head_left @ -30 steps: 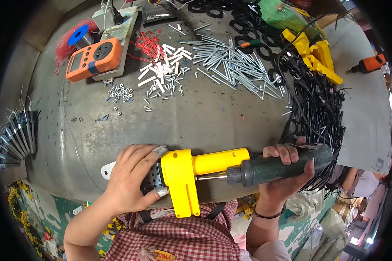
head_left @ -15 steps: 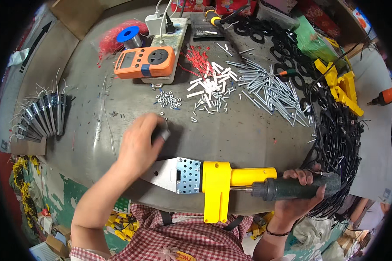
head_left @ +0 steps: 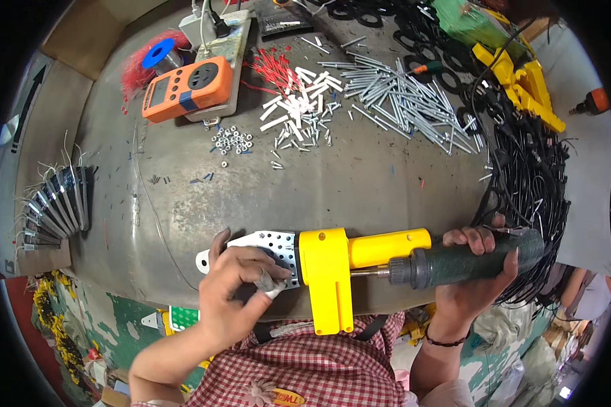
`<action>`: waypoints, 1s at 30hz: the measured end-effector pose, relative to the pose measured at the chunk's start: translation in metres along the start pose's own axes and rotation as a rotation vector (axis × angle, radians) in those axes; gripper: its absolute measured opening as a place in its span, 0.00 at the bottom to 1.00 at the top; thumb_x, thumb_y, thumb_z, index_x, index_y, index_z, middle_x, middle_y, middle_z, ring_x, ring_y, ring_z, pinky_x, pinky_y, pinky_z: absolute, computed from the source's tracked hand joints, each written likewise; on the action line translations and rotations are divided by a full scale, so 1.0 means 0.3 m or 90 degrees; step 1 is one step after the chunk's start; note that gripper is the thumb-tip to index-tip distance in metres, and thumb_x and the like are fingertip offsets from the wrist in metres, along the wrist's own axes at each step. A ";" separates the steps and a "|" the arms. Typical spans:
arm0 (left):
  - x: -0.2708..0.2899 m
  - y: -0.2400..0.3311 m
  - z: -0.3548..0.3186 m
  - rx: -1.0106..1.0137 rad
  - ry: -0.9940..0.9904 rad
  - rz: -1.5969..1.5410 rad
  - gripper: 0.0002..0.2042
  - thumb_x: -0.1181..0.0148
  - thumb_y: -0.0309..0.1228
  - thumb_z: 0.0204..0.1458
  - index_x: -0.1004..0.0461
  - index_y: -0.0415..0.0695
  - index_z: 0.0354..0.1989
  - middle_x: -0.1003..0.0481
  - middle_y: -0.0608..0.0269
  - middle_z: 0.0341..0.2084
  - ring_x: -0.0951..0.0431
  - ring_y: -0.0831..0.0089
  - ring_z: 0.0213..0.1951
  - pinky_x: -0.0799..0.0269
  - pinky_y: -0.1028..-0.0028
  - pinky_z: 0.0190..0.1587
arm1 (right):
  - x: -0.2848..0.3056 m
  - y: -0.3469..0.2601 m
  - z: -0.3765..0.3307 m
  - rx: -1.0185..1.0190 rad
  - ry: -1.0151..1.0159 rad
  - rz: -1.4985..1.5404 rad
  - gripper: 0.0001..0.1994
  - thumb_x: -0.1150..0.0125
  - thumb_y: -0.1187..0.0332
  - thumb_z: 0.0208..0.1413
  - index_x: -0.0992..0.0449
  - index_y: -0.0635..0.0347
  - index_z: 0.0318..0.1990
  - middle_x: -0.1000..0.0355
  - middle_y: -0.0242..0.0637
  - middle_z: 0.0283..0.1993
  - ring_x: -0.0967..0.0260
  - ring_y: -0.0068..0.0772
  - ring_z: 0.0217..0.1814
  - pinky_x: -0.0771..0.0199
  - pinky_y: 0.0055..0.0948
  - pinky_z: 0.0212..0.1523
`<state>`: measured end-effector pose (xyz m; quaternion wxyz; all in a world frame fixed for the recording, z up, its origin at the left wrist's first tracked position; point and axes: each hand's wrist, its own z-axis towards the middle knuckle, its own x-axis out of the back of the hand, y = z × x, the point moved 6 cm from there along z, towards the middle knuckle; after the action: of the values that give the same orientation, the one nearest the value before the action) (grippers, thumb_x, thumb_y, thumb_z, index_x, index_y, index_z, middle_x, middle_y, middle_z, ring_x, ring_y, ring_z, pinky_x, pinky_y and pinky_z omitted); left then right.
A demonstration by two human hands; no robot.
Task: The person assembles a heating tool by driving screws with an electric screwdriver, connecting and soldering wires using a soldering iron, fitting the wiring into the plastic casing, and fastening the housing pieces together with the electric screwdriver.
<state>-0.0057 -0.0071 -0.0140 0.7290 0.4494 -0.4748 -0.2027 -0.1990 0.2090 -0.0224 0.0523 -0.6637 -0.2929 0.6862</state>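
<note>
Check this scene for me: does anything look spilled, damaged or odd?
The loose piles look odd: white tubes lie among small screws and red wires, straight on the bench with no tray. One nut sits apart from the other nuts. The floor shows patchy green paint. Whether anything was spilled, I can't tell.
</note>
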 end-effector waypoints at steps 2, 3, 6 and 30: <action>-0.019 0.004 -0.013 0.006 0.004 0.007 0.08 0.39 0.23 0.39 0.32 0.47 0.25 0.22 0.70 0.27 0.25 0.72 0.38 0.55 0.50 0.60 | 0.000 0.001 -0.001 -0.002 0.000 0.008 0.20 0.49 0.57 0.54 0.38 0.57 0.50 0.38 0.29 0.30 0.40 0.25 0.34 0.43 0.33 0.46; -0.021 0.002 -0.015 0.009 0.015 0.015 0.08 0.39 0.23 0.39 0.32 0.47 0.25 0.22 0.70 0.27 0.25 0.72 0.38 0.56 0.50 0.60 | -0.002 0.001 0.000 -0.006 -0.006 0.017 0.19 0.49 0.57 0.53 0.37 0.57 0.49 0.38 0.29 0.30 0.41 0.25 0.34 0.43 0.32 0.46; -0.029 -0.002 -0.018 0.002 0.022 0.018 0.08 0.39 0.23 0.38 0.32 0.47 0.25 0.22 0.69 0.27 0.25 0.72 0.37 0.56 0.50 0.60 | 0.005 0.003 0.002 -0.022 0.017 0.045 0.18 0.48 0.58 0.52 0.37 0.56 0.47 0.39 0.28 0.29 0.41 0.24 0.33 0.44 0.32 0.46; -0.052 0.020 -0.034 -0.147 0.034 0.165 0.10 0.40 0.27 0.32 0.27 0.46 0.28 0.33 0.61 0.33 0.33 0.59 0.41 0.43 0.45 0.54 | -0.025 0.026 -0.025 0.015 -0.021 0.014 0.17 0.44 0.59 0.51 0.39 0.52 0.45 0.39 0.25 0.27 0.40 0.21 0.31 0.41 0.29 0.46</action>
<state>-0.0050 0.0119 -0.0184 0.8083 0.3031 -0.4827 -0.1476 -0.1886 0.2015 -0.0191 0.0474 -0.6551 -0.2782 0.7009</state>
